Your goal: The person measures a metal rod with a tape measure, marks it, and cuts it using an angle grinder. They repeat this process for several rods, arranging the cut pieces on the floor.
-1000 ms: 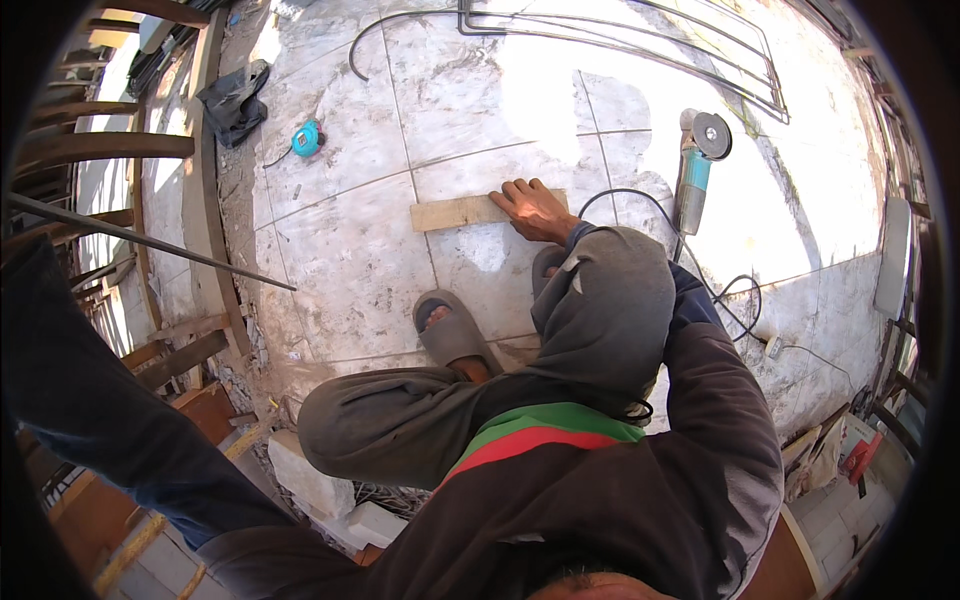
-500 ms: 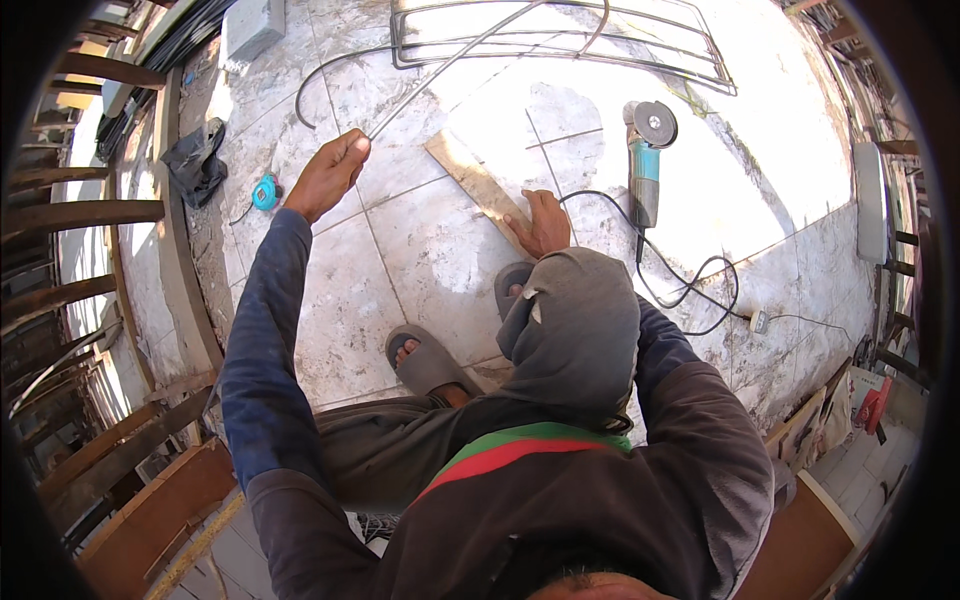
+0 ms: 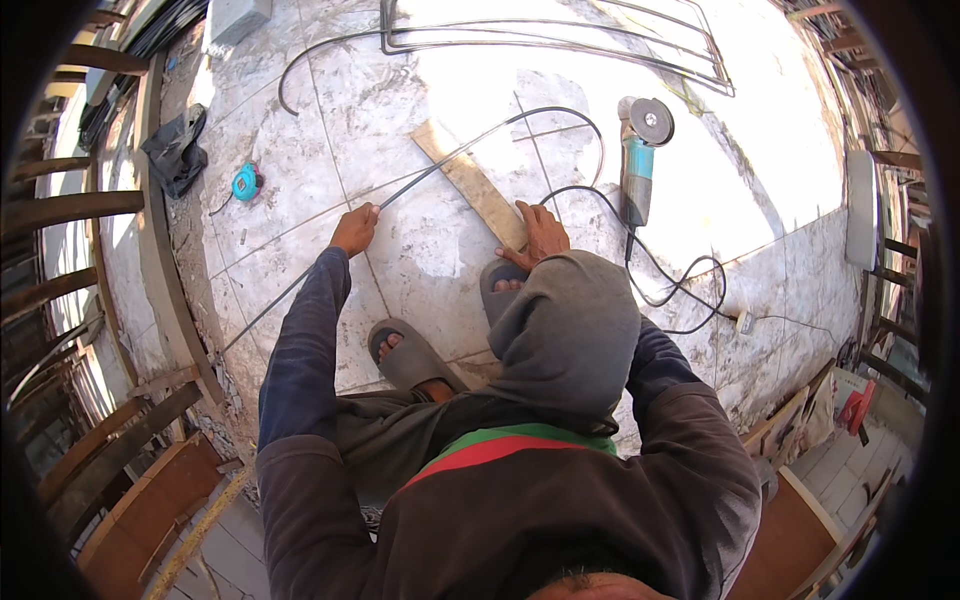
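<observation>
My left hand is closed around a thin metal rod with a curved, hooked far end. The rod slants from the floor at lower left, passes over a narrow wooden board, and bends round at its right end. My right hand rests at the near end of that board, beside my right foot, its fingers apart and touching the wood. Right of the board lies an angle grinder with its disc facing up. A second curved rod end lies farther off by a bent rod frame.
A teal tape measure and a black plastic bag lie at left. The grinder's black cord loops on the tiled floor to a white plug connector. Wooden rails edge the left side; a pale block sits far left.
My left hand has come down and nearer to me, lowering the rod so its hooked end now lies across the board. My right hand stays at the board's near end.
</observation>
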`<state>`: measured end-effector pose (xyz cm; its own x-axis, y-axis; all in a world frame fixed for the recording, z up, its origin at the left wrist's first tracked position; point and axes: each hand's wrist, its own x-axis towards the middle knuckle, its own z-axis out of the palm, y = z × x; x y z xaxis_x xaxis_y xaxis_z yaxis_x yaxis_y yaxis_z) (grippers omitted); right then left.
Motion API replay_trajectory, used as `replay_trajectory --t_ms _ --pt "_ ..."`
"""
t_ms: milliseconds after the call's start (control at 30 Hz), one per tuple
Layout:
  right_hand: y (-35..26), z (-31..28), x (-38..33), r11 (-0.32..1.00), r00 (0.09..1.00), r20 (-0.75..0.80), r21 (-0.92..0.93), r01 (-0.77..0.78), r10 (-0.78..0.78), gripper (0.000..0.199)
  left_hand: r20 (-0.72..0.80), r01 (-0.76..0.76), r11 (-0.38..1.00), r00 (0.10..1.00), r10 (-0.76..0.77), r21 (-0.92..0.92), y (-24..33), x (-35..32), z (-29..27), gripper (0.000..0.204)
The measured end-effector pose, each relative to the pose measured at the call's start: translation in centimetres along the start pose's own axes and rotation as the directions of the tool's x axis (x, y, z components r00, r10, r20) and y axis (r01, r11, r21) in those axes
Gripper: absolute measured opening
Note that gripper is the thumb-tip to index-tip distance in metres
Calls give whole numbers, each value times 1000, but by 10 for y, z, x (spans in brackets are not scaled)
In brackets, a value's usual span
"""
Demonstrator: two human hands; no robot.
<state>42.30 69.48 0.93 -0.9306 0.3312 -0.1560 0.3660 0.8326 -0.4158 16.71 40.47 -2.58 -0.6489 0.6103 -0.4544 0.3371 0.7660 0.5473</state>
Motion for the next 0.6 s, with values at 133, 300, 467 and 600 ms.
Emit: replay_trajectory --t_ms 133,300,467,600 --pt "-8 25 17 998 997 36 -20 -64 65 83 15 6 999 1000 -7 43 8 3 8 43" --pt "4 28 48 998 993 -95 -19 -67 64 80 -100 93 995 991 -88 39 -13 1 12 43" --pt "25 9 71 997 979 -205 -67 -25 10 84 -177 207 974 966 -189 90 -14 13 29 43" --pt "41 3 34 986 982 -156 -111 -126 108 82 -180 181 981 969 -167 66 3 20 31 43"
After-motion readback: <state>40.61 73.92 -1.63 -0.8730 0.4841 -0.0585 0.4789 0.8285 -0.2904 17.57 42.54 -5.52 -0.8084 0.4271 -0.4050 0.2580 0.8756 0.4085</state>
